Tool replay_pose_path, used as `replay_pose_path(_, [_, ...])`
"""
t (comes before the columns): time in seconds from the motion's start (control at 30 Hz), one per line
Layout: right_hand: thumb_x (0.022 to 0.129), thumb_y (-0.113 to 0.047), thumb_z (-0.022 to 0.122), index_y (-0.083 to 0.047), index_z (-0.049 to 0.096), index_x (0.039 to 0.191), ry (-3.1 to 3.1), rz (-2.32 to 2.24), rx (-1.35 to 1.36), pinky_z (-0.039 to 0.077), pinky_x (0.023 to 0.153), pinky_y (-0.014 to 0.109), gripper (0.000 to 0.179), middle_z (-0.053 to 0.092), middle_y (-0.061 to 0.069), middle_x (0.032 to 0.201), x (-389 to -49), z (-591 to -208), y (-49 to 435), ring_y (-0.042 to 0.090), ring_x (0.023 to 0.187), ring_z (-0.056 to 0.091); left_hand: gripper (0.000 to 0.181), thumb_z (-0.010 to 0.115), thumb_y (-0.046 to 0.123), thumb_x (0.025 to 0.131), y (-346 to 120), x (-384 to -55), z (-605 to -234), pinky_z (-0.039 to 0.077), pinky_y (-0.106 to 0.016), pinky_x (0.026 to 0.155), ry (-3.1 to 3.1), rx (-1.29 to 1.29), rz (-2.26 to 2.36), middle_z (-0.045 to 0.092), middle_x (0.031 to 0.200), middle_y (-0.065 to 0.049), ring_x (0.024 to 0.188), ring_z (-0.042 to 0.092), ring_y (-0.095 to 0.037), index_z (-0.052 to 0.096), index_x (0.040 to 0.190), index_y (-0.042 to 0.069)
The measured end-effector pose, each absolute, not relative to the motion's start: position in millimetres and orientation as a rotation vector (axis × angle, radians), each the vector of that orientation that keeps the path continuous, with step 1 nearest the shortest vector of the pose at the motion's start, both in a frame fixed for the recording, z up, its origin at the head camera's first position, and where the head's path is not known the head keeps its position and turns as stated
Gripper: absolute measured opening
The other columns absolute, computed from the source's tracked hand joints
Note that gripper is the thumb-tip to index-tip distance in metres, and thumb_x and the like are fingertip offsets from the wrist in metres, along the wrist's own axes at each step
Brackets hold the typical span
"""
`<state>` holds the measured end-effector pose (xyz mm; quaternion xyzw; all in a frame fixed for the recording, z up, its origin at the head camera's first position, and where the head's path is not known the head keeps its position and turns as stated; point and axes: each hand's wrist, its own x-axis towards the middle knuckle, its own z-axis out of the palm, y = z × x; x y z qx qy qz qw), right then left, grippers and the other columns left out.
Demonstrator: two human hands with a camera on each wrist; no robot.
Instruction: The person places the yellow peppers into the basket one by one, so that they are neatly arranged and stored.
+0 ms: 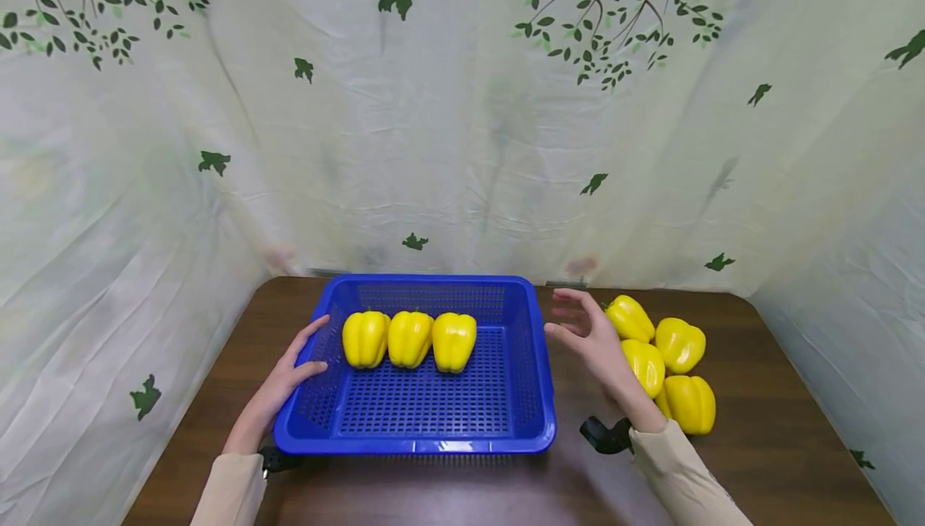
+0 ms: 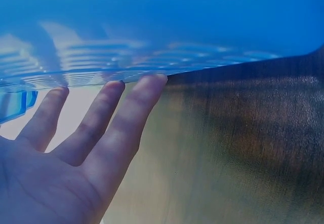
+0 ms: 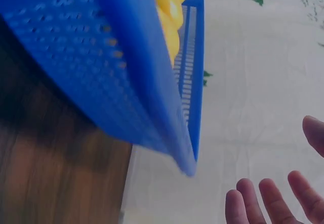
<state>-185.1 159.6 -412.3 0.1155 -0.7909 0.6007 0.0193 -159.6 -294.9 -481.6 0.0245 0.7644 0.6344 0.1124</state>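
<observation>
A blue plastic basket [image 1: 426, 444] stands on the table with three yellow bell peppers [image 1: 409, 340] in a row inside, toward its back left. At the basket's left side is my left hand [image 1: 278, 381], its thumb and index finger at the rim. In the left wrist view, its other fingers [image 2: 114, 117] reach out straight, with their tips at the basket's outer wall [image 2: 202, 16]. My right hand [image 1: 588, 341] is just off the basket's right rim, holding nothing, fingers loosely bent. Its fingers [image 3: 273, 198] show apart from the basket in the right wrist view.
Several more yellow bell peppers [image 1: 681, 345] lie in a cluster on the brown wooden table [image 1: 759, 397], right beside my right forearm. A pale curtain [image 1: 462, 148] printed with leaves hangs behind the table and along both sides.
</observation>
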Motion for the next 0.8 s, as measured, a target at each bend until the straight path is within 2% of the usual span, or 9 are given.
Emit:
replay_pose_path(0.2, [0.091,-0.018,0.067,-0.003,0.042,0.137,-2.479,1.827,0.3,0.044,0.091,0.021,0.055,0.046,0.017,0.136,-180.9,-412.0,181.2,0.033,0.12,0.049,0.066,0.047,0.012,0.097,-295.4,-160.4,-482.6,0.042,-0.058,0.093,2.229,0.075,1.887,0.006,0.155,-0.02,0.126,0.031,-0.051,0.016,0.153,0.028])
replay_pose_path(0.3, [0.091,-0.018,0.067,-0.002,0.041,0.137,-2.475,1.818,0.275,0.041,0.089,0.014,0.056,0.045,0.018,0.136,-177.9,-413.4,191.1,0.033,0.121,0.048,0.066,0.048,0.012,0.097,-295.3,-159.8,-482.1,0.042,-0.058,0.093,2.23,0.071,1.881,0.005,0.155,-0.019,0.126,0.031,-0.051,0.015,0.153,0.028])
replay_pose_path(0.47, [0.091,-0.019,0.066,-0.002,0.04,0.138,-2.474,1.791,0.222,0.039,0.088,0.011,0.056,0.044,0.017,0.137,-168.2,-416.9,207.3,0.034,0.122,0.046,0.068,0.048,0.012,0.097,-293.8,-159.2,-480.9,0.04,-0.061,0.093,2.222,0.073,1.875,0.003,0.156,-0.018,0.127,0.029,-0.052,0.014,0.153,0.028])
replay_pose_path(0.8, [0.093,-0.02,0.064,-0.001,0.037,0.139,-2.512,1.755,0.111,0.039,0.088,0.009,0.057,0.04,0.016,0.14,-147.7,-432.1,234.3,0.035,0.124,0.042,0.068,0.047,0.012,0.097,-295.2,-159.5,-480.7,0.043,-0.057,0.092,2.21,0.089,1.885,0.003,0.155,-0.018,0.126,0.03,-0.051,0.013,0.153,0.028])
